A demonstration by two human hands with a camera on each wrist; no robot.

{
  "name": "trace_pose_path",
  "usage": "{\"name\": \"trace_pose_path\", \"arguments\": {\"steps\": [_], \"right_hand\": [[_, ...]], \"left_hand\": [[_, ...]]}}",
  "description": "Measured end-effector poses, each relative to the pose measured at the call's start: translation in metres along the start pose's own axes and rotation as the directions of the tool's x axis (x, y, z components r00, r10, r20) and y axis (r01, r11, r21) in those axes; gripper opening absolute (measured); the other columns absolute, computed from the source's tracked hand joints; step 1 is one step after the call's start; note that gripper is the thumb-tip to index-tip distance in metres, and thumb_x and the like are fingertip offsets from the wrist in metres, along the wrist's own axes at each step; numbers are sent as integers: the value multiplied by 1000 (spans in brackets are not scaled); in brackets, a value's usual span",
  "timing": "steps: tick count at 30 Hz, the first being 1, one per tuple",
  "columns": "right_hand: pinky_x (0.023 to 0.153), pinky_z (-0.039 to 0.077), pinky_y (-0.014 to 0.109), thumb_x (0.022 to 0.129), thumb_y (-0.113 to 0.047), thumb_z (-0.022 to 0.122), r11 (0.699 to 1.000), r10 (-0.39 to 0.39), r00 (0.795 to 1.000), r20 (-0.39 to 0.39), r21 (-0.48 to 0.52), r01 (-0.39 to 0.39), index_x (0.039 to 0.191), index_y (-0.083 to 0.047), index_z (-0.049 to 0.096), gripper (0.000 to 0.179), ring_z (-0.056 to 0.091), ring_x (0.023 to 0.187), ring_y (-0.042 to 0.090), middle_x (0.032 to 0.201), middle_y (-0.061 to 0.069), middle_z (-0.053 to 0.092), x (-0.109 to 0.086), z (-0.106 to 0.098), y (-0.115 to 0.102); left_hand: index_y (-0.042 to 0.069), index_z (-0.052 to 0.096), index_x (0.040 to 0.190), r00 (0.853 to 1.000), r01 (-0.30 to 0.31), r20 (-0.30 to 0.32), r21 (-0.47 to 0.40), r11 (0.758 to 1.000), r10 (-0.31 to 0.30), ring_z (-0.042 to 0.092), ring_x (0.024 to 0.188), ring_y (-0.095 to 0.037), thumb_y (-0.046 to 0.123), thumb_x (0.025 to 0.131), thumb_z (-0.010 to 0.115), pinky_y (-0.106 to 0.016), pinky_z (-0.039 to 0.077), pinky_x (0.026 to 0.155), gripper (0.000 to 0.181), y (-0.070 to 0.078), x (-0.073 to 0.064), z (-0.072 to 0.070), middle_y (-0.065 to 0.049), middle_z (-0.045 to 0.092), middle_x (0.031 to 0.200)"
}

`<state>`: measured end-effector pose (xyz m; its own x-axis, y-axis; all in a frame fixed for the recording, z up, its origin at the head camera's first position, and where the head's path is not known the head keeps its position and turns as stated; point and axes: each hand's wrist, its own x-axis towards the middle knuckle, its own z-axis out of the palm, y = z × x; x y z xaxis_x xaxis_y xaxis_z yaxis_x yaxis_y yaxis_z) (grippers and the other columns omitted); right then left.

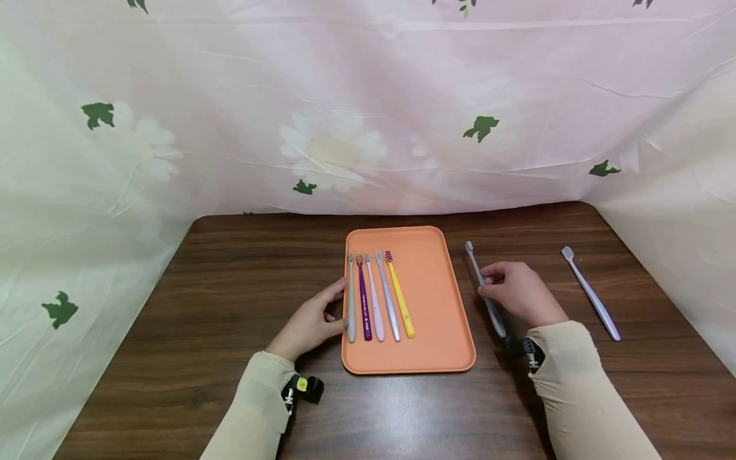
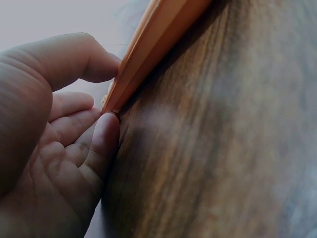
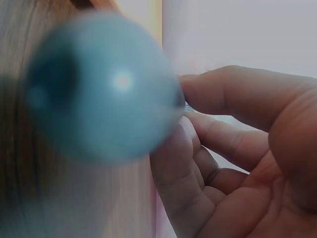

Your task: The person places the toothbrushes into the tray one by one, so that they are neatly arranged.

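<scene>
My left hand (image 1: pixel 308 324) is at the left edge of an orange tray (image 1: pixel 437 306), its thumb and forefinger touching the rim some way apart. In the left wrist view, those fingertips meet the outer wall of the tray (image 2: pixel 148 49). On the tray's left half lie several toothbrushes side by side: grey-green (image 1: pixel 352 306), purple (image 1: pixel 363 300), pale pink (image 1: pixel 375 300), light blue (image 1: pixel 389 300) and yellow (image 1: pixel 402 300). Right of the tray, my right hand (image 1: pixel 520 294) pinches a grey-blue toothbrush (image 1: pixel 493 313) between thumb and fingers; its blurred round handle end (image 3: pixel 106 89) fills much of the right wrist view.
Another toothbrush (image 1: pixel 592 294), pale blue-violet, lies on the dark wooden table (image 1: pixel 259 255) at the far right. A flowered cloth (image 1: pixel 368 115) hangs behind the table and along both sides.
</scene>
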<state>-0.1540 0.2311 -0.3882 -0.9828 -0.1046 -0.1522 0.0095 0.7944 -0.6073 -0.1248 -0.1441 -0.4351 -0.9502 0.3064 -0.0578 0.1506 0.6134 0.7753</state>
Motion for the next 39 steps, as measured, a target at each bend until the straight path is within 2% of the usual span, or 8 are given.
{"name": "trace_pose_path", "arguments": {"steps": [14,25,39], "right_hand": [[67,46,32,84,-16,66,999,-32,999,-5,-1,32,110,2,63,32,56,80,21,92,9,62,1,3,-7],[67,46,32,83,-16,67,1000,-29,1000,-7,12,29,109,2,63,32,55,80,21,91,9,62,1,6,-12],[66,46,31,84,-16,67,999,-34,999,7,16,34,109,1,63,31,55,80,21,91,9,62,3,9,-17]], "left_hand": [[20,33,146,1000,-23,-6,-1,1000,23,58,81,-9,15,82,71,-25,49,70,75,-2,0,2,-1,47,137],[21,33,146,1000,-20,-3,-2,1000,20,58,84,-10,15,81,71,-25,50,71,75,-3,1,2,1,45,139],[23,31,146,1000,-4,-4,-5,1000,4,57,78,-10,15,82,71,-27,49,70,76,-1,0,2,-1,49,135]]}}
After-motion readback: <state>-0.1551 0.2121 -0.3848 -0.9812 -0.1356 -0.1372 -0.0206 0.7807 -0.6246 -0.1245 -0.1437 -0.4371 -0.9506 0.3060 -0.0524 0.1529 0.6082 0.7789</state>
